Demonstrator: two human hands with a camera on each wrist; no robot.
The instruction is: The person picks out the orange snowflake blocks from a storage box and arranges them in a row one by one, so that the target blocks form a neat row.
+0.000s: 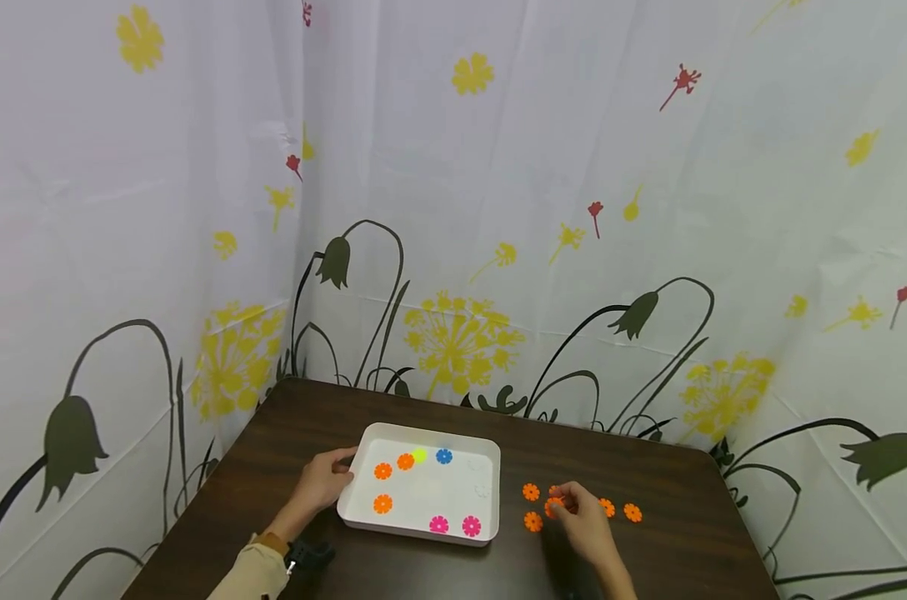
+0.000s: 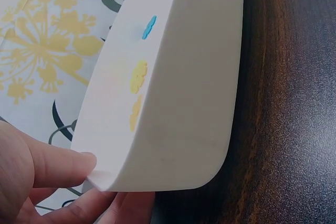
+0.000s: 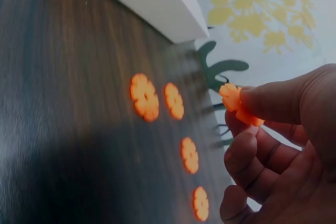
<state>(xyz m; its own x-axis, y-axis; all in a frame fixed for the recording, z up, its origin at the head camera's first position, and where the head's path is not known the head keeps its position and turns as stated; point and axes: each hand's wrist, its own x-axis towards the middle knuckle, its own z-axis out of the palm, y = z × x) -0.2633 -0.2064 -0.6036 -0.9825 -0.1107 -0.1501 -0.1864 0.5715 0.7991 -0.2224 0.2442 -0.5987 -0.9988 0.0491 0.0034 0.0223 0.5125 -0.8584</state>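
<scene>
My left hand point(image 1: 324, 482) grips the left edge of a shallow white tray point(image 1: 423, 537). In the left wrist view, the thumb point(image 2: 68, 167) lies over the rim and the other fingers are outside, partly hidden. Inside the tray are several flower-shaped discs: orange point(image 1: 382, 504), a yellow-green one point(image 1: 419, 455), a blue one point(image 1: 443, 456), two pink ones point(image 1: 439, 524) and faint whitish ones point(image 1: 482, 490). To the right of the tray, my right hand point(image 1: 587, 525) pinches an orange flower disc point(image 3: 231, 98) between thumb and forefinger, raised above the table.
Several more orange flower discs point(image 1: 533, 522) lie flat on the dark wooden table point(image 1: 694, 542) around the right hand, one partly hidden behind its fingers. A white curtain point(image 1: 393, 150) with printed flowers hangs along the table's back and left edges.
</scene>
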